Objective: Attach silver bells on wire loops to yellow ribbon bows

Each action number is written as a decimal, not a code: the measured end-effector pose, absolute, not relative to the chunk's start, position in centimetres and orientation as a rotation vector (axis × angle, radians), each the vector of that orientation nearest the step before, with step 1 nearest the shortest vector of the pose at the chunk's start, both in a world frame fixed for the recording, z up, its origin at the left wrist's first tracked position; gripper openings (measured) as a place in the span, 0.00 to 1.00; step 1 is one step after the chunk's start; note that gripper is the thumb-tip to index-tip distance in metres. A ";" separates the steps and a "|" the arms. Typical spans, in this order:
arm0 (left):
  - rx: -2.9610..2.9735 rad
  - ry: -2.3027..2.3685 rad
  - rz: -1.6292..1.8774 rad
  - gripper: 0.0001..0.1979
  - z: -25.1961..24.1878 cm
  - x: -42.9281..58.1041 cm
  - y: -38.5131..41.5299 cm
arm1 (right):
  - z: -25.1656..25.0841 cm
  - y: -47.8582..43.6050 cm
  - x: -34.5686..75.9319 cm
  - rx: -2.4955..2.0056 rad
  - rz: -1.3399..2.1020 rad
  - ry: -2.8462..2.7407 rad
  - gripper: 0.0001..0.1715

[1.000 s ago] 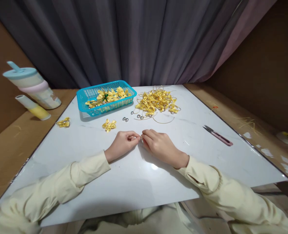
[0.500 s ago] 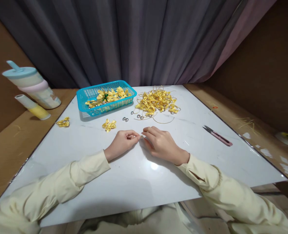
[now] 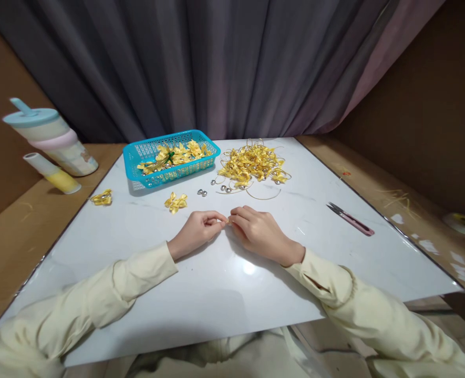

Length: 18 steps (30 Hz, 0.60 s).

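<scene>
Over the middle of the white tabletop [image 3: 200, 294], my left hand [image 3: 198, 231] is closed in a pinch, thumb against forefinger. My right hand [image 3: 266, 233] is closed too, and its fingertips meet those of the left. Whatever lies between the fingertips is too small and too covered to name. Just beyond my left hand are a yellow ribbon bow [image 3: 176, 202] and a pair of silver bells [image 3: 202, 192]. A heap of yellow ribbon bows with bells and gold cords [image 3: 254, 164] lies farther back, past my right hand.
At the back left stands a blue basket [image 3: 173, 176] holding more yellow bows. Thread snips [image 3: 350, 219] lie at the right. Another yellow bow [image 3: 102, 198] is near the left edge, with a tumbler [image 3: 64, 142] and a thread cone [image 3: 54, 174] beyond it.
The fingers of my right hand have closed in slightly at the thumb beside the left fingertips. Nothing else on the table has visibly moved.
</scene>
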<state>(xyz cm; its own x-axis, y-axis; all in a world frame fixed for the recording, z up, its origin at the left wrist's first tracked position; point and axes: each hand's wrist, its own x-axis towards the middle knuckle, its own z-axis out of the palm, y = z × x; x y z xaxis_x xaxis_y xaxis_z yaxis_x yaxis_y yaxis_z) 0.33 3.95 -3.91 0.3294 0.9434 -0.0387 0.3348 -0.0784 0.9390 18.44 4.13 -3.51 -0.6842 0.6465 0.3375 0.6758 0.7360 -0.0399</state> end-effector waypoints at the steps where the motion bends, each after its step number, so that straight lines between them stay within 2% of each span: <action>1: 1.622 1.186 0.778 0.13 -3.9 0.3 4.0 | -3.5 4.1 18.4 -1.031 -0.119 -2.609 0.12; 7: 1.632 1.206 0.793 0.11 -4.1 0.4 4.0 | -2.9 3.9 18.5 -1.049 -0.014 -2.602 0.11; 11: 1.612 1.193 0.808 0.10 -4.0 0.5 4.0 | -2.5 3.5 18.5 -1.030 0.085 -2.565 0.16; 18: 1.666 1.204 0.776 0.11 -3.9 0.5 4.0 | -3.0 3.7 18.3 -1.106 0.091 -2.587 0.10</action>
<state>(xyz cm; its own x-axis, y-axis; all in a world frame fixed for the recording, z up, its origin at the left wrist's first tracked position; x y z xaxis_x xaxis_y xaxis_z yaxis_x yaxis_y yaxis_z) 0.46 3.97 -3.90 0.3260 0.9452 -0.0195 0.3731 -0.1097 0.9213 18.29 3.71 -2.99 -0.6465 0.7135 0.2700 0.6927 0.6973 -0.1840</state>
